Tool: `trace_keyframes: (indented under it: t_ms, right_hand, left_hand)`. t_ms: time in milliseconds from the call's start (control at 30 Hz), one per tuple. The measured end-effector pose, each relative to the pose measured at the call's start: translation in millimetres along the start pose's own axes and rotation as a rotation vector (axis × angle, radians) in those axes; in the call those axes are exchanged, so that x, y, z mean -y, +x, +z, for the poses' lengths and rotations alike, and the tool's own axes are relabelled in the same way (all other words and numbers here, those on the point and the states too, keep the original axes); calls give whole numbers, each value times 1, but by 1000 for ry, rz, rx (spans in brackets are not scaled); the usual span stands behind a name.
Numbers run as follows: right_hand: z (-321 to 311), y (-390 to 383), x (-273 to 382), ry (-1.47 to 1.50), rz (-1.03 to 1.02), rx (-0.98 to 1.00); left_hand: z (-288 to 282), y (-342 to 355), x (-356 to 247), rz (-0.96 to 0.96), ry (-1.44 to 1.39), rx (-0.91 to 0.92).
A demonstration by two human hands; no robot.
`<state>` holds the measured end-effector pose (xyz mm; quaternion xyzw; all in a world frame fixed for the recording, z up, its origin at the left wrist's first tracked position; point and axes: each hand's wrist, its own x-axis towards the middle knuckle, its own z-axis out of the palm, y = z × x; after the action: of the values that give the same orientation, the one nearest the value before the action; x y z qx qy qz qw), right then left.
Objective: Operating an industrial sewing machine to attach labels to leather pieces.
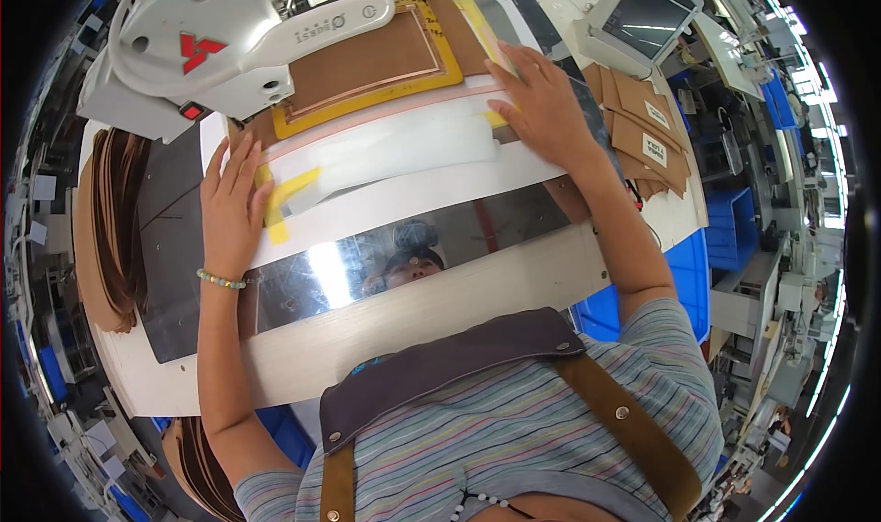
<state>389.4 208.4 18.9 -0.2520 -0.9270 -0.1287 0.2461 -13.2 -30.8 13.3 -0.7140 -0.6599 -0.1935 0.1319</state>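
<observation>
A white sheet with yellow tape strips [294, 189] spans the machine's bed, carrying a brown panel [358, 63] framed by a yellow template [395, 90]. My left hand [234, 201] lies at the sheet's left edge beside the tape, fingers extended. My right hand [541, 104] rests at its right edge on another yellow strip, fingers apart, beside the brown material. A translucent white strip [404, 159] crosses the sheet between my hands. The machine's white head [202, 26] hangs over the upper left and hides part of the panel.
Brown pieces are stacked on the left [110, 228] and, with white labels, on the right [633, 132]. A screen [633, 22] stands at the upper right. Blue bins [730, 228] sit beside the table, whose polished metal plate [459, 228] lies nearer me.
</observation>
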Motion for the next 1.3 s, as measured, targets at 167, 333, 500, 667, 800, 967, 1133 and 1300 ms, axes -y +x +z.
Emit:
trace_keyframes:
  t_ms: [167, 333, 500, 667, 800, 967, 1133, 1300]
  right_hand:
    - [6, -15, -3, 127, 123, 137]
    - [3, -14, 0, 120, 109, 102]
    - [-5, -12, 4, -61, 65, 144]
    - [-2, -12, 3, -26, 79, 124]
    - [1, -11, -2, 158, 130, 48]
    - [3, -13, -1, 157, 71, 110]
    - [3, -10, 0, 92, -47, 140]
    - [-10, -7, 2, 194, 93, 182]
  left_hand:
    - [2, -2, 8, -53, -45, 112]
    - [5, -3, 6, -93, -86, 68]
    - [4, -4, 6, -48, 3, 187]
    - [8, -5, 7, -61, -37, 141]
    - [7, -5, 9, -86, -22, 80]
    - [4, -8, 13, -80, -9, 99]
    - [2, -12, 14, -69, -16, 36]
    - [0, -9, 9, -60, 9, 42]
